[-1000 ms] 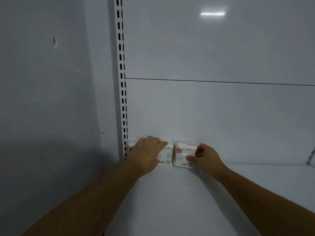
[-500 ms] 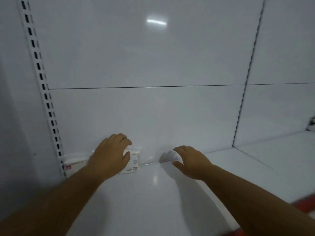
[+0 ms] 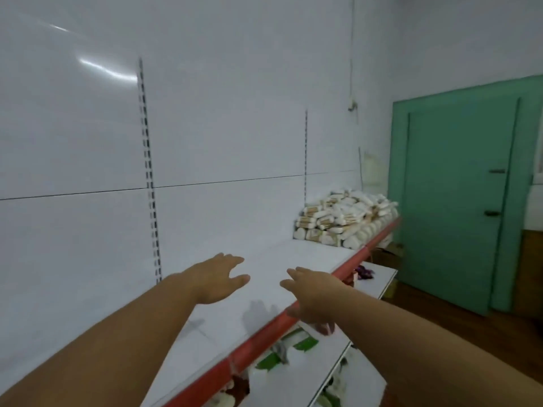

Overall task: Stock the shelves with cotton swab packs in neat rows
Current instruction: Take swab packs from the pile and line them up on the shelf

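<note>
A loose heap of cotton swab packs (image 3: 346, 217) lies at the far right end of the white shelf (image 3: 293, 259), against the back panel. My left hand (image 3: 216, 276) hovers over the middle of the shelf, fingers spread and holding nothing. My right hand (image 3: 314, 292) hangs above the shelf's red front edge (image 3: 264, 333), also with fingers apart and nothing in it. Both hands point toward the heap, well short of it. The packs placed at the left end are out of view.
A slotted upright (image 3: 150, 171) runs down the back panel left of my hands. Below the red edge a lower shelf (image 3: 364, 374) holds some goods. A green door (image 3: 458, 195) stands at the right, beyond the shelf's end.
Both hands have let go of the packs at the shelf's left end. My view has swung right, and the hands now reach open toward the heap.
</note>
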### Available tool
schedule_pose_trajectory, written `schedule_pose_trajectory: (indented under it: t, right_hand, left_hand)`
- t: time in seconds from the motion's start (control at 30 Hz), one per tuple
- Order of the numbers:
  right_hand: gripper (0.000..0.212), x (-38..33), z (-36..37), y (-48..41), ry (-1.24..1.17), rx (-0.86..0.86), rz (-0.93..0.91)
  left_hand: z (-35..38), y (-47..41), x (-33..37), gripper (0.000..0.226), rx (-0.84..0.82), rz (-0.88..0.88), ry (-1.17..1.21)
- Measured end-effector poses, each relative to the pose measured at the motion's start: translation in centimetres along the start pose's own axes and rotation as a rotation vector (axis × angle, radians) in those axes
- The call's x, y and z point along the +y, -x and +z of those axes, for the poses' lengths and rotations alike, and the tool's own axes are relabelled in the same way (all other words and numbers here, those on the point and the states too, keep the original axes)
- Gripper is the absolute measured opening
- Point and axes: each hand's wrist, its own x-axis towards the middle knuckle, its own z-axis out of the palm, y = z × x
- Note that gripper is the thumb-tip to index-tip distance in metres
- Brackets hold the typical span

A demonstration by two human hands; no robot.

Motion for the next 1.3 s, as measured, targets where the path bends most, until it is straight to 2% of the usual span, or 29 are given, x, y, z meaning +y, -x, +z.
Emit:
schedule_pose_trajectory:
  t: [0.17,0.3,0.57,0.73,0.9,1.07,1.3]
  right_hand:
    - [0.065,10.1,2.1,1.0,-0.159,0.014,0.123]
    - [0.064,17.8,5.0,-0.3,-0.153,0.032,0.177]
    - [0.066,32.0,6.6,-6.9,-0.087,-0.006,0.284]
    - [0.065,40.1,7.7,-9.4,-0.094,0.02,0.345]
    - [0.056,48.5,9.8,-12.2,-0.105,0.025,0.345]
    - [0.042,58.0,11.3,-15.7,-0.155,0.122,0.277]
    - [0.046,70.3,14.7,-21.2,-0.265,0.256,0.262]
  left_hand:
    - [1.8,-9.0,7.2,0.065,-0.031,0.079,-0.038]
    - [2.7,-17.4,11.7,0.064,-0.039,0.156,-0.015]
    - [3.5,-35.6,14.3,0.064,-0.083,0.192,-0.036]
    - [5.1,-44.5,18.4,0.057,-0.01,0.284,0.044]
    - [7.3,-51.4,23.1,0.059,0.079,0.367,-0.013]
    - [6.6,-58.4,26.9,0.054,0.122,0.302,-0.006]
    - [6.5,-66.1,32.4,0.044,0.126,0.244,-0.014]
